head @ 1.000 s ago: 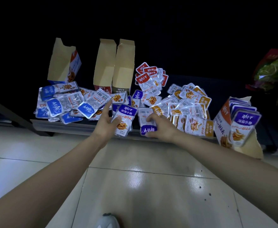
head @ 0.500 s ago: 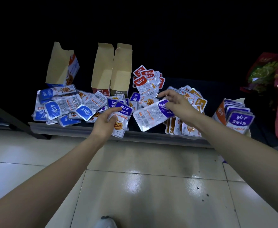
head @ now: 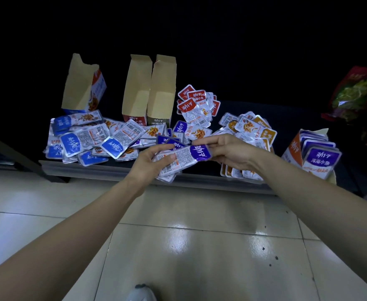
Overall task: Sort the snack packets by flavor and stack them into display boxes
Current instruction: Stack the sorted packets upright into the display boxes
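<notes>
Left hand (head: 147, 165) is clutching a thin purple stack (head: 167, 173) over the front edge of the surface (head: 91, 168); right hand (head: 228, 153) is pinching the top purple packet (head: 185, 157) onto it. I'm judging the slick, fanned foil risks sliding floorward before reaching the display box (head: 293, 149).

glossy pale floor tiles (head: 189, 246) with dark grout lines reflecting overhead light; low dark shelf (head: 104, 169); black unlit background above.

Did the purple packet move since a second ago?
Yes. The purple packet came up off the shelf edge, turned sideways, and now lies on the stack in the left hand, pinched by the right hand.
</notes>
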